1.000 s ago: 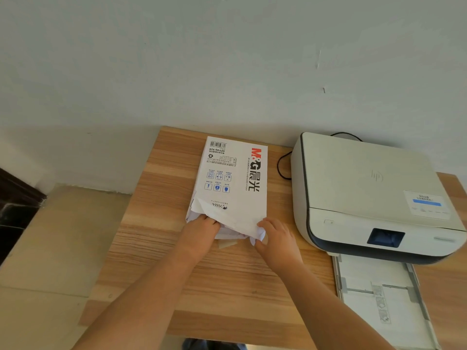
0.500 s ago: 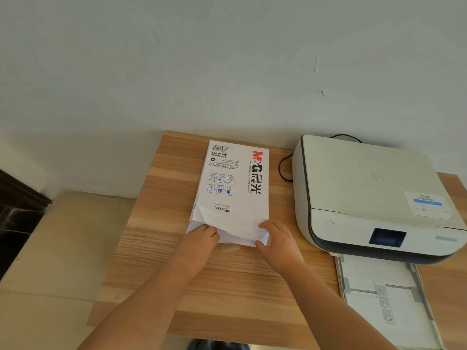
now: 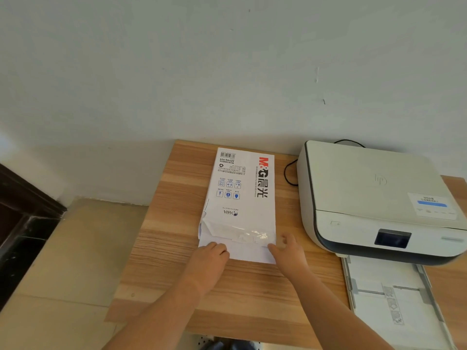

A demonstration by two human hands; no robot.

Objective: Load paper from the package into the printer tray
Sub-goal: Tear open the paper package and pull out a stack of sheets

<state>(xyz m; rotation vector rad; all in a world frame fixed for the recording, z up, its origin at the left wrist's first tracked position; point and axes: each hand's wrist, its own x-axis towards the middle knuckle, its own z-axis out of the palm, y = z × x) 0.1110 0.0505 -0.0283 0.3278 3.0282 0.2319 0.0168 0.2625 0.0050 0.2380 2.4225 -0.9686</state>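
The ream package (image 3: 242, 195) lay flat on the wooden table (image 3: 161, 248), left of the white printer (image 3: 374, 198), whose tray (image 3: 394, 304) stood pulled out toward the near edge and looked bare. At the near, opened end of the package a band of white paper (image 3: 249, 253) stuck out from under the taped flap. The left hand (image 3: 209, 261) lay on the left part of that band, fingers together and curled down onto it; whether they pinched sheets could not be told. The right hand (image 3: 288, 251) sat at the right corner, fingers lightly bent, thumb near the wrapper's edge. To do this step well, one hand should probably steady the wrapper while the other drew a modest stack straight toward the near side, keeping the sheets square so they would not fan or crease before going right to the tray.
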